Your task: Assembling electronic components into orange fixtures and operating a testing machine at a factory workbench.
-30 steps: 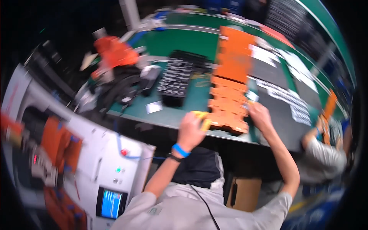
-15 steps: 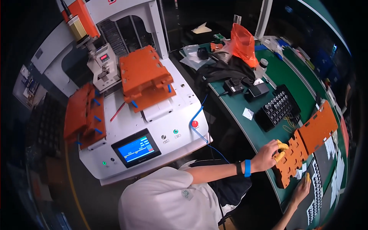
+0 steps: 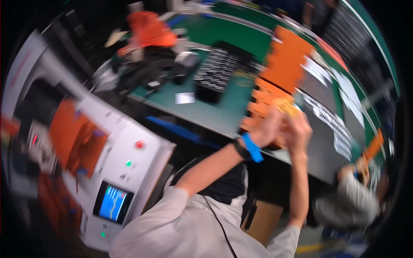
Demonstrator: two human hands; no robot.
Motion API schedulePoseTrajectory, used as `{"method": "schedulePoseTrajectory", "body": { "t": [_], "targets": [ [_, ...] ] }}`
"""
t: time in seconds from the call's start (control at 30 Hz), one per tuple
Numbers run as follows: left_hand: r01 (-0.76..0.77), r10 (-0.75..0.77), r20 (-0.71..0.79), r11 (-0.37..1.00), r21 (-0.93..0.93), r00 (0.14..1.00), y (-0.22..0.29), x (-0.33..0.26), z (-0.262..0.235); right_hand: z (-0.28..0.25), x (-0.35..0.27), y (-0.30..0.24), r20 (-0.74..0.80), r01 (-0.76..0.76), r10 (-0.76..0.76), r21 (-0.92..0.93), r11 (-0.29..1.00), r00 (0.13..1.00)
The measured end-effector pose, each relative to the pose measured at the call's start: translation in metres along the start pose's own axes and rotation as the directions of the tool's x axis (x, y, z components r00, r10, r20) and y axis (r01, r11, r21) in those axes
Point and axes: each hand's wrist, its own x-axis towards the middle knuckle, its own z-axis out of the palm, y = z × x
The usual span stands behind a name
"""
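My left hand (image 3: 267, 127), with a blue band and a dark band at the wrist, meets my right hand (image 3: 297, 131) over the near end of an orange notched fixture plate (image 3: 269, 95). Yellow finger covers sit on the fingertips, which are drawn together in a pinch. Motion blur and the fingers themselves hide whatever is between them. Joined to the far side of the notched plate is a flat orange plate (image 3: 286, 58). Right of my hands, rows of small metallic parts (image 3: 325, 112) lie on a dark mat (image 3: 317, 148).
A black rack of small cylindrical parts (image 3: 216, 71) stands on the green bench (image 3: 165, 92), near a white paper slip (image 3: 185, 98). At left is a white machine (image 3: 142, 161) with a lit screen (image 3: 113, 203) and orange fixtures (image 3: 77, 133). Another person (image 3: 350, 200) works at right.
The view has swung to the right, so the machine now sits farther left. My hands, apart before over the notched plate and beside it, have come together at the fingertips.
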Motion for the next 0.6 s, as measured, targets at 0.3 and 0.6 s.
{"method": "schedulePoseTrajectory", "body": {
  "t": [0.3,0.6],
  "targets": [
    [0.116,-0.155,-0.233,0.978,-0.172,0.960,-0.031,0.037,-0.024,-0.027,-0.031,0.001,0.222,-0.043,0.040,0.007,0.999,0.974],
    [0.274,-0.329,-0.081,0.879,-0.389,0.941,-0.008,0.048,-0.047,-0.040,-0.094,0.087,0.219,-0.513,0.547,-0.193,0.836,0.808]
  ]
}}
